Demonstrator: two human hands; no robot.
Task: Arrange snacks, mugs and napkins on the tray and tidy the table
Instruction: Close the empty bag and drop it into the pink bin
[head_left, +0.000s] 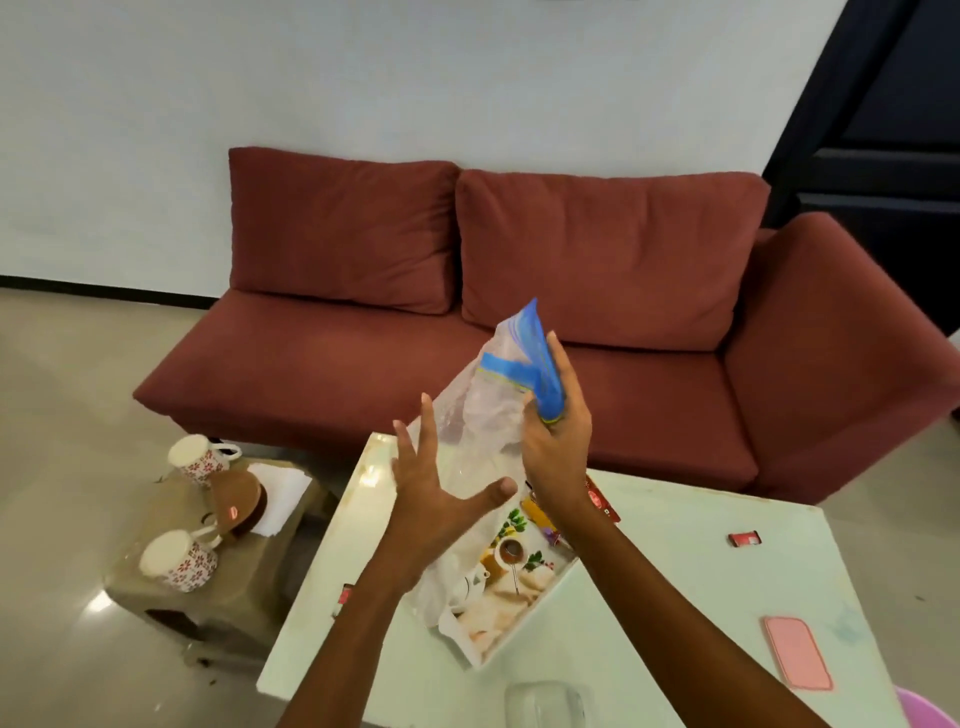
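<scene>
My right hand (558, 441) is shut on the blue top of a clear plastic bag (485, 415), holding it up above the table. My left hand (431, 488) is open with spread fingers, just left of and under the bag, touching or nearly touching it. Below them a printed tray (506, 597) lies on the pale table (649, 597), with small snack packets (540, 522) at its far end and clear plastic at its near left. Two floral mugs (179, 561) (200, 460), a brown mug (239, 506) and white napkins (280, 493) sit on a low stool (218, 587) at the left.
A red sofa (519, 312) stands behind the table. On the table lie a small red packet (744, 539), a red wrapper (602, 501), a pink phone (797, 652), a clear container (545, 704) at the near edge and a red packet (344, 595) at the left edge.
</scene>
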